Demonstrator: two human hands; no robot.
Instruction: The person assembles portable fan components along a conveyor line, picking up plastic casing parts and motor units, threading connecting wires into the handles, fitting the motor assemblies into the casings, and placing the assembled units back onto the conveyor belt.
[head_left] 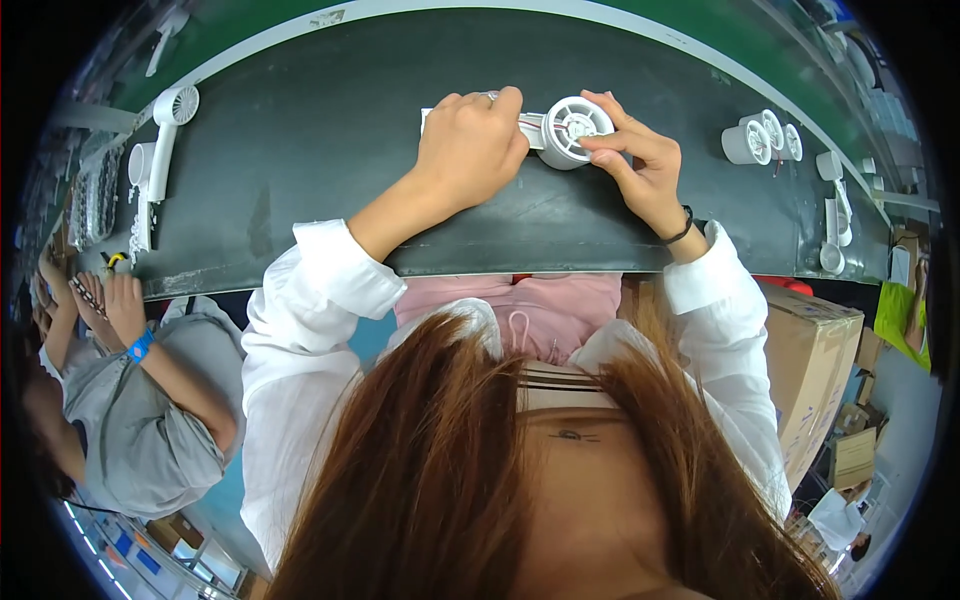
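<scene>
A white handheld fan is held over the dark work surface [330, 130], in front of my body. My left hand [468, 145] is closed round its handle [532, 130], hiding most of it; a thin red wire shows where the handle meets the head. The round fan head [574, 128] faces up, with its spokes and hub in sight. My right hand [640, 155] grips the head's right side, thumb across the near rim and fingers at the far rim.
Three white round fan heads [746, 142] stand together to the right, with white handle pieces [832, 225] beyond them. An assembled white fan [172, 125] lies at the left. A co-worker's hands [118, 300] are at the lower left; a cardboard box [805, 360] stands at the right.
</scene>
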